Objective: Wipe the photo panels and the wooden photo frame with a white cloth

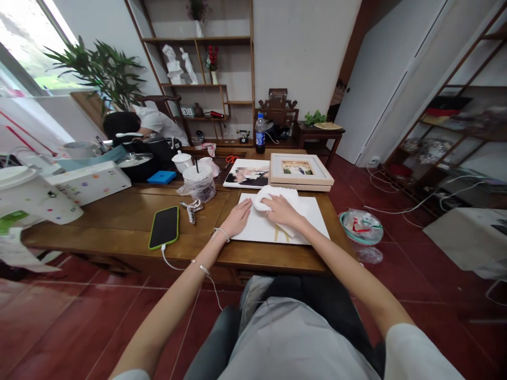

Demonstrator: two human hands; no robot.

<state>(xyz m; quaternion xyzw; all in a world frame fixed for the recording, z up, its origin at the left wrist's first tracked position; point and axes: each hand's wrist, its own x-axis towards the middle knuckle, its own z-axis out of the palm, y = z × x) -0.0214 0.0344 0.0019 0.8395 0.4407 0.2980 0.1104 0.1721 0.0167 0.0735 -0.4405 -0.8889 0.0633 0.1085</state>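
A white board (247,231) lies flat on the wooden table, with yellowish strips showing near its front edge. My right hand (283,210) is closed on a bunched white cloth (285,193) and presses it onto the board. Flat on the board's left edge rests my left hand (237,217), fingers stretched out and holding nothing. Just behind the board are a framed picture (299,170) and a photo panel (247,173) with two figures on it.
Left of the board are a charging phone (164,228), a crumpled silver foil piece (192,210) and a bagged cup (198,177). A cola bottle (260,134) stands behind. A plastic-lined basket (361,227) sits on the floor at right. Across the table, a person (158,122) leans down.
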